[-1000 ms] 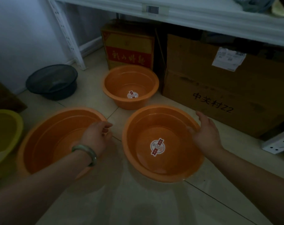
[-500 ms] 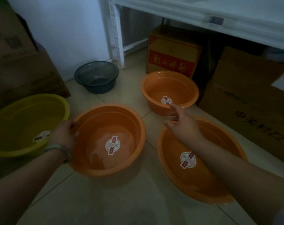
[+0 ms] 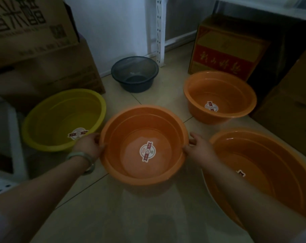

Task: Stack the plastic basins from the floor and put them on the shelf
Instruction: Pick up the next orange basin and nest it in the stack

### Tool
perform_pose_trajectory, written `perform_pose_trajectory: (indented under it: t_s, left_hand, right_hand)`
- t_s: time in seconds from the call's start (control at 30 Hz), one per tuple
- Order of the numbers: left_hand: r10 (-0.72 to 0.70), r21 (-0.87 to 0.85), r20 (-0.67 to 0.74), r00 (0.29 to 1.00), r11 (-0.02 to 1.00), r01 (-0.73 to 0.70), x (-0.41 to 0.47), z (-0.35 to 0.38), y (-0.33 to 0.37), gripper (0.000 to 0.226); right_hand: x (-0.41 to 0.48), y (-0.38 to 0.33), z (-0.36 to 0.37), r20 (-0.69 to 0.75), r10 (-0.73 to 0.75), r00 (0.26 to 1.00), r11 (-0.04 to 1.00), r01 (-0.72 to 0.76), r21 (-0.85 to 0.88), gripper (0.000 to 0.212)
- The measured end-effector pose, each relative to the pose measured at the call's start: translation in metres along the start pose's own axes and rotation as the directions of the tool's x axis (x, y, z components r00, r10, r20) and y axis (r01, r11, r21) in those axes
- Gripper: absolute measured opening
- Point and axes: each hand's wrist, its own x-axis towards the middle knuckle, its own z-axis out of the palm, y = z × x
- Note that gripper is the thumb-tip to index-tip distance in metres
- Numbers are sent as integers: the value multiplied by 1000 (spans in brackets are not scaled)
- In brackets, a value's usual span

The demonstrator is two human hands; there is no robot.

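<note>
An orange basin (image 3: 131, 174) with a round label in its bottom sits in the middle of the floor. My left hand (image 3: 88, 146) grips its left rim and my right hand (image 3: 197, 148) grips its right rim. A yellow basin (image 3: 49, 123) stands to its left, nearly touching. A larger orange basin (image 3: 274, 165) lies at the right, partly under my right forearm. A smaller orange basin (image 3: 220, 88) stands behind it. A dark grey basin (image 3: 134, 74) sits by the wall. The white shelf post (image 3: 157, 28) rises at the back.
Stacked cardboard boxes (image 3: 43, 50) fill the left side. A red and yellow box (image 3: 225, 55) and brown cartons (image 3: 292, 109) stand under the shelf at the right. The tiled floor (image 3: 131, 216) in front of the middle basin is bare.
The view swung left. My right hand came off the big basin on the right and took the middle basin's right rim; my left hand shifted to its left rim.
</note>
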Motion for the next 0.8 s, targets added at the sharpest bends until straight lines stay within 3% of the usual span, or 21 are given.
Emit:
perform_pose_trajectory:
  t_s: [0.13,0.23,0.4,0.5,0.7,0.8]
  left_hand:
    - [-78,27,54,995,997,77,4,-3,5,39]
    - [-65,-12,8,998,998,65,6,-6,7,36]
    - [-59,-169,-113,992,985,39,6,-15,19,38]
    - [-86,-349,-166,982,937,23,4,-24,37,41]
    - [-22,-546,-228,973,831,-109,-15,-34,100,39]
    - [53,-602,-247,967,774,-196,-30,-34,142,35]
  right_hand:
    - [-1,-2,2,51,78,996,989,-83,124,59]
    - [1,2,0,64,86,994,971,-98,217,61]
    - [-5,-1,-14,62,87,994,919,-104,379,61]
    - [-14,-11,-32,49,38,998,890,-56,453,52]
    - [-31,-21,-87,-215,18,976,904,76,421,50]
    - [-37,-11,-120,-434,4,901,932,154,327,51]
